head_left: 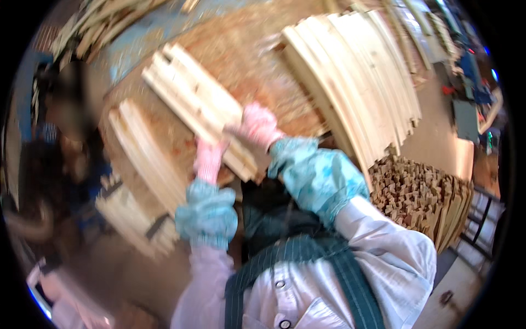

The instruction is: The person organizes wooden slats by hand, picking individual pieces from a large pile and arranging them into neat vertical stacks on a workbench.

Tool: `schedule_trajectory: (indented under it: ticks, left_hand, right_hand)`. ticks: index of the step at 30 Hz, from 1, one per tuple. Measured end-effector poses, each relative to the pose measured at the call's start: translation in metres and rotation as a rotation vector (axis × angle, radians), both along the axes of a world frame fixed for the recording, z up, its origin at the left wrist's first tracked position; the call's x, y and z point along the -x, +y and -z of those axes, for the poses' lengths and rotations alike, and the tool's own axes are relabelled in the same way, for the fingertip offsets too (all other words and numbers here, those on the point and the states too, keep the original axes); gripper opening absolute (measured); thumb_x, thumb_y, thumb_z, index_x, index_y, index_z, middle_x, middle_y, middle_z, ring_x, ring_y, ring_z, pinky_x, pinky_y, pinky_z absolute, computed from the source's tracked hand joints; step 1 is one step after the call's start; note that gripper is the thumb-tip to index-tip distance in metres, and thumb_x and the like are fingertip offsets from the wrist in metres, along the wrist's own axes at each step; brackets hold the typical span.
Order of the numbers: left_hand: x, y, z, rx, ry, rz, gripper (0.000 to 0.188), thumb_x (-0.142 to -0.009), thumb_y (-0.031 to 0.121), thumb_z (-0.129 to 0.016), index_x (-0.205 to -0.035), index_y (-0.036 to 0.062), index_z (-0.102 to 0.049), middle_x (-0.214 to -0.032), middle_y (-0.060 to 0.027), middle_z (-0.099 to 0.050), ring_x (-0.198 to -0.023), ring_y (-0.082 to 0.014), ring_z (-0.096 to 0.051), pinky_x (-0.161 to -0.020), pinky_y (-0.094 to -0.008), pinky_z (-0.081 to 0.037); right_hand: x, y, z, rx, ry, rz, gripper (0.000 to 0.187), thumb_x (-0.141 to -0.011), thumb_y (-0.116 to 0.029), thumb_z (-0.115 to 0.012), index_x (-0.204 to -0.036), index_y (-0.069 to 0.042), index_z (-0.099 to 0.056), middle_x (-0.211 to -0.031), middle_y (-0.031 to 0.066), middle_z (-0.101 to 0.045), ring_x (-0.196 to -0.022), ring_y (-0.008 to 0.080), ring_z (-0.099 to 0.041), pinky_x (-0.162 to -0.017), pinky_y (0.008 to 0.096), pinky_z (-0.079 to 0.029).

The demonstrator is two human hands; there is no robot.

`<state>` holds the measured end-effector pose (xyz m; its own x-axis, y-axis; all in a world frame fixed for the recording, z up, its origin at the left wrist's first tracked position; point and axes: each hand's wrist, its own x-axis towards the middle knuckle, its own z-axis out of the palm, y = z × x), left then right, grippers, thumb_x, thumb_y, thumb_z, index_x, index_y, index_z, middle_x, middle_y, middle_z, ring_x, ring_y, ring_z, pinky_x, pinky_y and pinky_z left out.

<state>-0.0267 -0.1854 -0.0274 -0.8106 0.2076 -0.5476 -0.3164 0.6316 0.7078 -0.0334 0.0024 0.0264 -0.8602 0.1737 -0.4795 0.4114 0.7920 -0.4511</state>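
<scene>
Both my hands wear pink knitted gloves, with light blue sleeve covers above them. A small bundle of pale wooden strips lies slantwise on the worn wooden tabletop, its near end pointing toward my body. My left hand is closed round the near left side of the bundle. At the near right side, my right hand has its fingers curled against the strip ends. One strip sticks out past the others between my hands. Some blur softens the fingertips.
To the right stands a wide stack of long pale strips. Below it is a dense bundle of strips seen end-on. More strips lie along the left edge, and another stack sits lower. Scrap wood is piled far left.
</scene>
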Motion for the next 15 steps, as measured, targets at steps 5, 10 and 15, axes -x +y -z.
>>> schedule_trajectory:
  ticks: [5,10,15]
  left_hand:
    - [-0.017,0.037,-0.056,-0.3,-0.14,-0.268,0.1,-0.078,0.02,-0.083,-0.153,0.0033,-0.018,-0.118,-0.0139,-0.06,-0.092,-0.019,-0.062,-0.063,-0.0309,-0.055]
    - [-0.03,0.141,-0.104,-0.71,0.057,-0.038,0.095,-0.079,0.015,-0.081,-0.15,0.0026,-0.019,-0.121,-0.0146,-0.059,-0.108,-0.0221,-0.058,-0.094,-0.0338,-0.05]
    - [-0.026,0.268,-0.167,-0.203,0.047,0.379,0.109,-0.081,0.042,-0.077,-0.156,0.0118,-0.005,-0.147,-0.0191,-0.044,-0.133,-0.0384,-0.046,-0.108,-0.0415,-0.037]
  right_hand:
    - [-0.008,0.039,-0.056,0.016,0.028,0.054,0.077,-0.07,-0.061,-0.071,-0.113,0.003,-0.063,-0.114,0.025,-0.061,-0.111,0.0364,-0.059,-0.096,0.0425,-0.047]
    - [-0.043,0.145,-0.137,-0.047,0.05,0.184,0.077,-0.073,-0.058,-0.07,-0.116,0.005,-0.062,-0.117,0.026,-0.061,-0.112,0.0369,-0.06,-0.098,0.0417,-0.047]
    - [-0.088,0.278,-0.151,-0.056,0.236,0.389,0.077,-0.072,-0.054,-0.074,-0.126,-0.001,-0.059,-0.119,0.0238,-0.063,-0.114,0.0344,-0.06,-0.103,0.0396,-0.044]
